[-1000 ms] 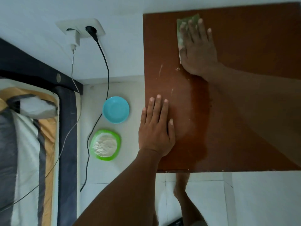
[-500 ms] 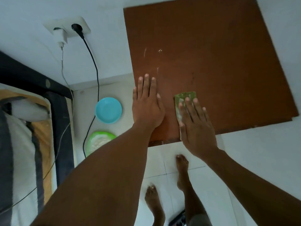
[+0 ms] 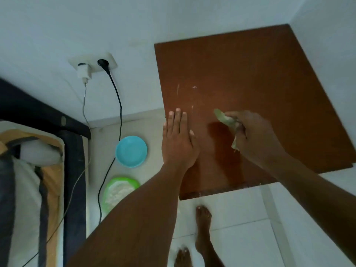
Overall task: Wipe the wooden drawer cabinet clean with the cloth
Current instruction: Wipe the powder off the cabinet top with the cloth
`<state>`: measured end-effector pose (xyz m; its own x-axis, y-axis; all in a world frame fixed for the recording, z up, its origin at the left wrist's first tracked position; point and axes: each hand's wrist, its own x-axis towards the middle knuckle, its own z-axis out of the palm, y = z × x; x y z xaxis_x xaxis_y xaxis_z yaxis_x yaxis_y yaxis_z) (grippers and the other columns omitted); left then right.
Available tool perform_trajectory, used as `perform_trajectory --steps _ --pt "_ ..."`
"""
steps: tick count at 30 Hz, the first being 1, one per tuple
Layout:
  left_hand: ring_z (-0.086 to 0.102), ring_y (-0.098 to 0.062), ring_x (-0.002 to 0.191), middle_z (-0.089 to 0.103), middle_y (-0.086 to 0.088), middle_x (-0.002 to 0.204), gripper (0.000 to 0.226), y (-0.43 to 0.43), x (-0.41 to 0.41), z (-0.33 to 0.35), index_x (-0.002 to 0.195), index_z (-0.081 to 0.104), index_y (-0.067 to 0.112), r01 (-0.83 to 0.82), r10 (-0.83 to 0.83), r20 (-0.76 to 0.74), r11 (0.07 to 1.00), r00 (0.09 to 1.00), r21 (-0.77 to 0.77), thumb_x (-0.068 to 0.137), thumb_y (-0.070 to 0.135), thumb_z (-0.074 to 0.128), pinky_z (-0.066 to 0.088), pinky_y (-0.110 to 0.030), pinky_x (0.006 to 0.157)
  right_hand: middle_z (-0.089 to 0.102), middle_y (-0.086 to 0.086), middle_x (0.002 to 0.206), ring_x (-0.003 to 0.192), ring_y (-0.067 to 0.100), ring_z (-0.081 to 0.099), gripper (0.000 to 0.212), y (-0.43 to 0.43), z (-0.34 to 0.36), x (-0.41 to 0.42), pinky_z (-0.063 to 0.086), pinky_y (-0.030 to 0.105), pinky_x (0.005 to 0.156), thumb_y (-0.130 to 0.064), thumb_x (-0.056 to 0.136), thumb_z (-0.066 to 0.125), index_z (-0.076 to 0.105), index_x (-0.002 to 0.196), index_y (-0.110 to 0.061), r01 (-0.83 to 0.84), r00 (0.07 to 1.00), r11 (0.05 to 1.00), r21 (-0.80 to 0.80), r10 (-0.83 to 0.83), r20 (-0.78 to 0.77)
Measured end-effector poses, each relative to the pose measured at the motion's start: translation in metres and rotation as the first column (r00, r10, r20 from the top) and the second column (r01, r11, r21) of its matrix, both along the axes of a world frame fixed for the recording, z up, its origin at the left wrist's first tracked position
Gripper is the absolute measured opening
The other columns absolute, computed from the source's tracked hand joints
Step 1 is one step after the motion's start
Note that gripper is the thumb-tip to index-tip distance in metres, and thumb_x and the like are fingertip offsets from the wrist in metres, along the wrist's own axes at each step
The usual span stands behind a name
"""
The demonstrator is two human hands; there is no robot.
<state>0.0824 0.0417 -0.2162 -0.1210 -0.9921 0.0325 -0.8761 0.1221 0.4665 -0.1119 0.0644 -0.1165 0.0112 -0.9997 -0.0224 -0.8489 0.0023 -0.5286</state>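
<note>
We look straight down on the flat brown top of the wooden drawer cabinet (image 3: 250,83), which stands in a corner with its far edge against the wall. Our left hand (image 3: 178,143) lies flat on the top near its left edge, fingers straight, together, and pointing toward the wall; it holds nothing. Our right hand (image 3: 254,135) is to its right, over the near half of the top, fingers curled around a bunched green cloth (image 3: 225,120) whose free end pokes out toward the left. We cannot tell whether the cloth touches the wood; it seems raised slightly above a darker, damp-looking patch (image 3: 219,130). A few white streaks (image 3: 177,89) lie farther from us than both hands, toward the wall and just beyond the left fingertips. The left hand is nearer to them, but the cloth is in the right, so the next wipe probably needs the right hand to travel forward and leftward.
</note>
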Motion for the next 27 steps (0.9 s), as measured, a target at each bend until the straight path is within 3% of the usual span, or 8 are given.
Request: perform_trajectory --steps 2,4,7,11,15,19,27 --pt "0.005 -0.024 0.161 0.015 -0.007 0.173 0.062 -0.031 0.009 -0.002 0.164 0.023 0.012 0.043 -0.043 0.02 0.999 0.999 0.003 0.107 0.036 0.024 0.01 -0.045 0.13 0.064 0.005 0.112 0.089 0.017 0.064 0.04 -0.067 0.0 0.006 0.049 0.024 0.075 0.003 0.097 0.049 0.062 0.131 -0.014 -0.001 1.0 0.999 -0.053 0.002 0.014" --pt "0.004 -0.024 0.161 0.014 -0.007 0.173 0.061 -0.052 0.017 -0.006 0.165 0.022 0.012 0.026 -0.026 0.016 0.999 1.0 -0.025 0.108 0.035 0.025 0.013 -0.046 0.13 0.064 0.009 0.117 0.094 0.024 0.067 0.042 -0.139 -0.007 0.018 0.056 0.033 0.083 0.002 0.093 0.05 0.062 0.13 -0.014 -0.04 0.999 0.995 -0.088 0.038 -0.02" --pt "0.005 -0.024 0.161 0.017 -0.007 0.173 0.059 -0.057 0.016 -0.011 0.164 0.026 0.012 0.004 -0.006 -0.045 0.999 0.999 -0.052 0.109 0.031 0.031 0.015 -0.046 0.129 0.064 0.017 0.122 0.111 0.037 0.06 0.048 -0.229 -0.024 0.03 0.046 0.041 0.099 -0.002 0.082 0.047 0.062 0.127 -0.01 -0.057 0.991 0.987 -0.148 0.039 -0.125" --pt "0.001 -0.02 0.161 0.014 -0.004 0.174 0.059 -0.058 0.016 -0.01 0.164 0.026 0.013 -0.001 0.0 -0.058 1.0 0.998 -0.024 0.108 0.031 0.032 0.011 -0.043 0.13 0.053 0.017 0.134 0.124 0.036 0.046 0.046 -0.29 -0.033 0.054 0.039 0.041 0.1 -0.011 0.091 0.045 0.053 0.136 -0.01 -0.109 0.959 0.991 -0.083 0.083 -0.272" --pt "0.003 -0.021 0.161 0.017 -0.005 0.173 0.059 -0.057 0.015 -0.006 0.163 0.029 0.012 -0.007 0.006 -0.075 1.0 0.997 -0.01 0.107 0.028 0.033 0.012 -0.043 0.13 0.04 0.007 0.155 0.146 0.031 0.029 0.057 -0.297 -0.054 0.059 0.027 0.048 0.114 -0.043 0.099 0.032 0.04 0.149 -0.017 -0.283 0.864 0.959 0.003 0.256 -0.434" --pt "0.002 -0.019 0.161 0.015 -0.004 0.173 0.059 -0.06 0.017 -0.007 0.164 0.027 0.013 -0.011 0.01 -0.091 1.0 0.996 -0.009 0.107 0.028 0.033 0.011 -0.042 0.13 0.006 0.01 0.169 0.156 0.028 -0.002 0.066 -0.294 -0.079 0.058 0.002 0.051 0.126 -0.047 0.103 0.017 0.012 0.16 -0.015 -0.247 0.876 0.965 0.087 0.261 -0.406" --pt "0.004 -0.02 0.161 0.017 -0.005 0.173 0.059 -0.061 0.019 -0.011 0.163 0.028 0.011 -0.012 0.009 -0.102 0.999 0.995 -0.03 0.106 0.025 0.032 0.01 -0.041 0.13 0.01 0.011 0.168 0.156 0.029 0.002 0.065 -0.209 -0.079 0.06 0.008 0.049 0.126 -0.038 0.102 0.024 0.012 0.16 -0.012 -0.271 0.877 0.96 0.076 0.279 -0.392"
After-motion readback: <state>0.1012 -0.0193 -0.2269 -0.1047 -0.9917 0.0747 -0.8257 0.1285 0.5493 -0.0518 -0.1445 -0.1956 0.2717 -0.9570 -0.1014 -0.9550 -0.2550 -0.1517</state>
